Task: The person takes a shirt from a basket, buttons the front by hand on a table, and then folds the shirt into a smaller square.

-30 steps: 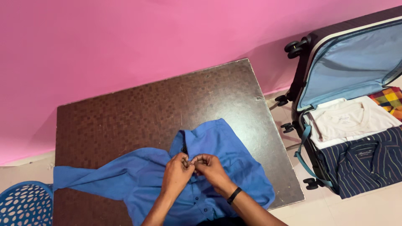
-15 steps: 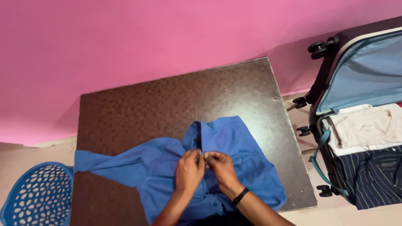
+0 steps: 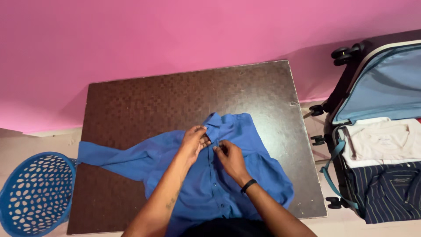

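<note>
Left hand (image 3: 195,140), right hand (image 3: 230,156) — two — pinch one blue shirt (image 3: 206,180).

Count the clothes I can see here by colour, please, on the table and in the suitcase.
Blue: 1, the shirt on the table, with the left hand and right hand at its collar.
Cream: 1, the tee in the suitcase.
Navy striped: 1, the striped shirt beside it.
Total: 3.

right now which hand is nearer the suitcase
Right. The right hand is on the shirt toward the suitcase; the left hand is farther away beside it.
</note>
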